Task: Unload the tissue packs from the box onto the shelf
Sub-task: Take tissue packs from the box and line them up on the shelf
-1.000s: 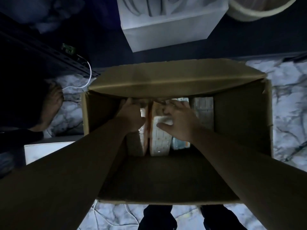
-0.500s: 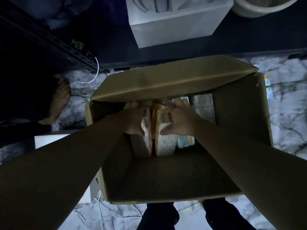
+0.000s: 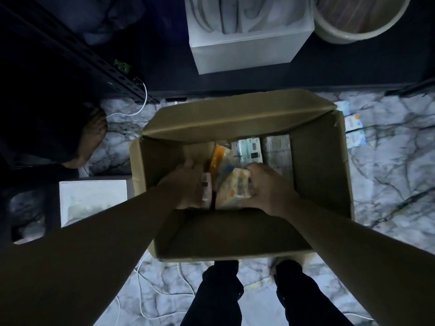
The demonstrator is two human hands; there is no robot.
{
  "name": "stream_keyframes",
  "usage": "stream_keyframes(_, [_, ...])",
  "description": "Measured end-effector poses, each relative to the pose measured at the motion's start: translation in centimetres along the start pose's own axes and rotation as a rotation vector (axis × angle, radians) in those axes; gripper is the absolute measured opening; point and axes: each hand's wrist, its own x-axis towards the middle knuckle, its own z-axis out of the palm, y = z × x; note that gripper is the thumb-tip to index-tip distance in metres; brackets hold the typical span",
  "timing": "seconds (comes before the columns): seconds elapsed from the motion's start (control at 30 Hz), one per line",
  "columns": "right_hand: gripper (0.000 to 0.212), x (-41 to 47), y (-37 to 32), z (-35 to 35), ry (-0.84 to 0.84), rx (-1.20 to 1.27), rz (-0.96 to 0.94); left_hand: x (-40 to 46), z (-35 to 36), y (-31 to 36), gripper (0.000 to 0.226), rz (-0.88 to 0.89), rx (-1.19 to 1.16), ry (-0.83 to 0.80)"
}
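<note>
An open cardboard box [image 3: 320, 165] stands on the marble floor below me, its far flap folded inward. Both my hands are inside it. My right hand [image 3: 268, 187] grips an orange-and-white tissue pack [image 3: 233, 187] that is tilted and raised above the others. My left hand [image 3: 186, 184] holds a second pack [image 3: 206, 189], mostly hidden behind the fingers. More packs [image 3: 249, 149] stand upright against the box's far wall. The dark shelf [image 3: 247, 81] runs just beyond the box.
On the shelf sit a white box [image 3: 247, 52] and a round basket [image 3: 362, 27]. A slotted metal upright [image 3: 77, 52] stands left. Another person's bare foot [image 3: 91, 135] is left of the box, near a white carton [image 3: 94, 201]. Cables [image 3: 150, 285] and loose packs [image 3: 353, 128] lie on the floor.
Both hands have drawn back toward me, lifting the two packs away from the far wall. The right hand's pack has tilted. My view has shifted, so the box sits further right.
</note>
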Motion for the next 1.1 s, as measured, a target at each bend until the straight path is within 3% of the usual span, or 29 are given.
stream_keyframes(0.1, [0.082, -2.5, -0.8, -1.8, 0.099, 0.078, 0.01, -1.9, 0.5, 1.0, 0.091, -0.028, -0.033, 0.064])
stream_keyframes(0.23, [0.083, -6.7, -3.5, -6.2, 0.229, 0.14, 0.024, -6.5, -1.3, 2.1, 0.062, -0.056, -0.265, 0.254])
stream_keyframes(0.37, [0.085, -11.7, -6.8, -11.8, 0.352, 0.179, -0.017, -12.3, -3.6, 3.1, 0.061, -0.016, -0.436, 0.462])
stream_keyframes(0.47, [0.071, -15.6, -9.6, -16.6, 0.39, 0.241, -0.014, -17.8, -7.1, 4.6, 0.058, 0.041, -0.565, 0.562])
stream_keyframes(0.63, [0.059, -23.0, -15.2, -25.6, 0.474, 0.326, -0.062, -28.8, -14.9, 8.5, 0.073, 0.122, -0.773, 0.696])
stream_keyframes(0.87, [0.065, -32.5, -21.6, -36.7, 0.663, 0.399, -0.216, -40.1, -24.0, 14.5, 0.066, 0.128, -1.022, 0.92])
stream_keyframes(1.1, [0.074, -37.7, -24.7, -45.1, 0.769, 0.425, -0.362, -47.3, -30.8, 18.9, 0.067, 0.305, -1.132, 1.089])
